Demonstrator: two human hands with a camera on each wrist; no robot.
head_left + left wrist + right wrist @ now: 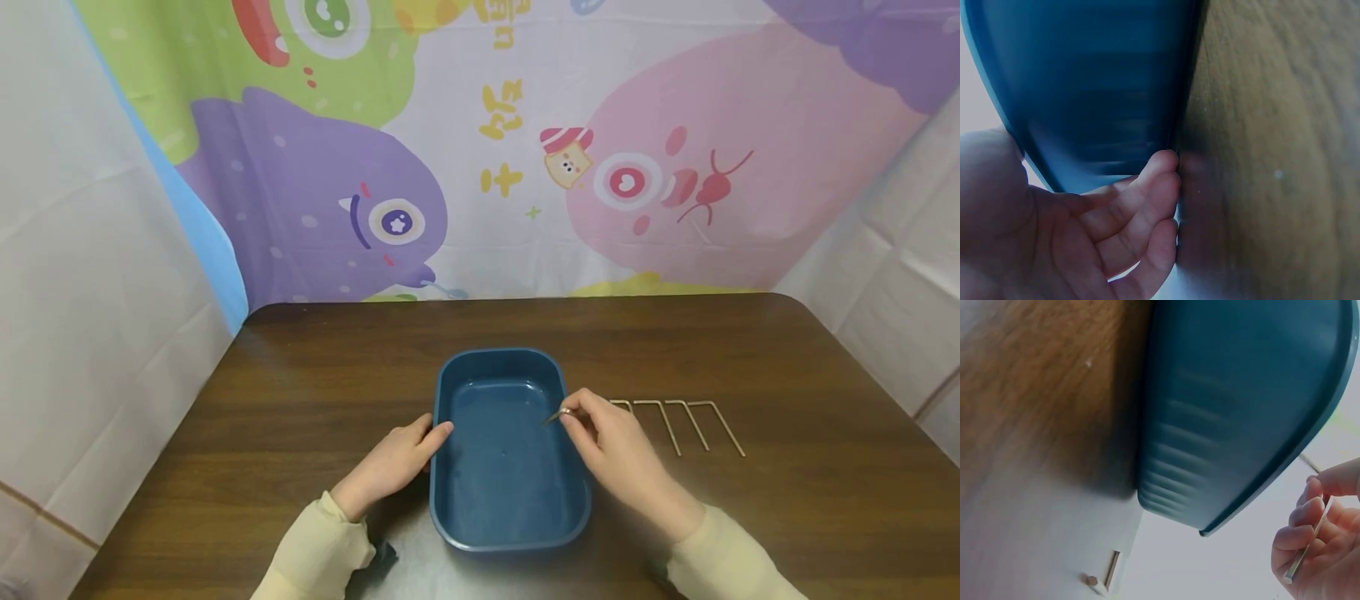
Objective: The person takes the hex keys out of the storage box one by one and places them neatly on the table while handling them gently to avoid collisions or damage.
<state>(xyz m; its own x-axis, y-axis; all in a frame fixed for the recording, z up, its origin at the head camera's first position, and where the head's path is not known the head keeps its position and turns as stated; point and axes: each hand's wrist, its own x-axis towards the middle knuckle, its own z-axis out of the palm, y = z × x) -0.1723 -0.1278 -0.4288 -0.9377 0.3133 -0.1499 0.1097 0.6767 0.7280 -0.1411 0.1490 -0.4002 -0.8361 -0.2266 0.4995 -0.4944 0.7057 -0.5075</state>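
Observation:
A blue plastic tub [502, 475] stands lengthwise on the table, nothing lying in it. My left hand [397, 462] holds its left side, thumb over the rim. In the left wrist view, the other fingers [1160, 194] are under the rim, beside the tub's outer wall and down at the tabletop. Over the right rim, my right hand [626, 454] pinches a metal hex key [555, 416] between thumb and fingers, one end pointing into the tub. The right wrist view shows the key's other end [1304, 553] lying across the curled fingers.
Several L-shaped hex keys [693, 427] lie in a row on the dark wooden table [322, 375], right of the tub and partly behind my right hand. A cartoon-printed cloth [517, 250] hangs along the table's far edge. Pale cloth walls [97, 275] flank both sides.

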